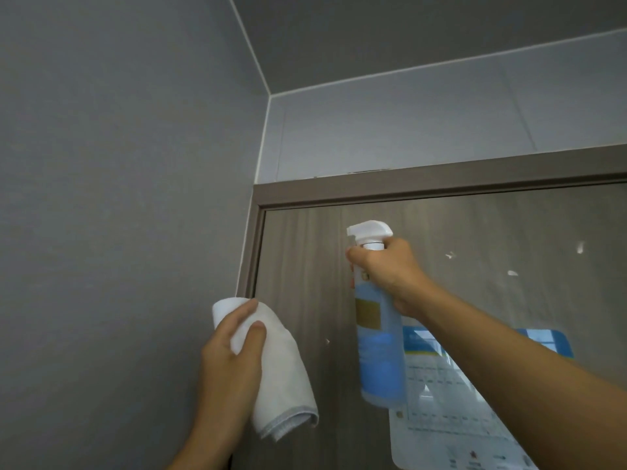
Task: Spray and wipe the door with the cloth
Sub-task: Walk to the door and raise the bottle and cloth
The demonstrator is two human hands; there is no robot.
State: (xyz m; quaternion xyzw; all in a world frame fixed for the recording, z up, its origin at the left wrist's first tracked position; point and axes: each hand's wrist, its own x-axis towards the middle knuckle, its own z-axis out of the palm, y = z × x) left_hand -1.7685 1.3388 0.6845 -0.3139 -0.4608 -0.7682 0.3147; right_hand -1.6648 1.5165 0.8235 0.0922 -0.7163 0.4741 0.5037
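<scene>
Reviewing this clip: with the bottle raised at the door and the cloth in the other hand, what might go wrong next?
1. The spray bottle in the right hand sits just above the laminated notice; runoff may streak it.
2. The nozzle points toward the door frame, so mist could reach the grey wall.
3. The left hand holds the white cloth bunched, so wiping may smear.

I saw two bare forearms, no sleeve reaching either wrist; left hand (234, 347) and right hand (390, 266) wore no gloves, rings or watch behind the fingers.
</scene>
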